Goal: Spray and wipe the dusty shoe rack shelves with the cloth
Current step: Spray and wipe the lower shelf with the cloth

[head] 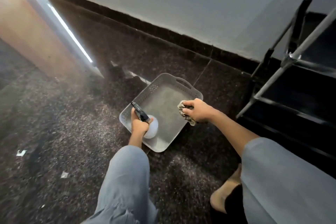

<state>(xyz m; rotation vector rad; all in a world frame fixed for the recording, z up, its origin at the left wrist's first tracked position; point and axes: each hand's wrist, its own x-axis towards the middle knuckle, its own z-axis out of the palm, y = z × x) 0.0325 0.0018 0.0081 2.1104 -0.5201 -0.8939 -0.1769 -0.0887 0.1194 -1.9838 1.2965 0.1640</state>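
A grey plastic tray (181, 82) with handle slots lies on the dark speckled floor. My left hand (139, 124) grips a spray bottle (151, 130) with a white body and a black trigger head, held over the tray's near left corner. My right hand (199, 110) is closed on a crumpled greyish cloth (181, 105) over the tray's right edge. The shoe rack (294, 85), black shelves on silver poles, stands at the right, just beyond my right hand.
A white wall (181, 5) with a black skirting runs behind the tray. Small scraps of paper (21, 152) lie on the floor at the left. My bare foot (225, 192) rests on the floor below the rack.
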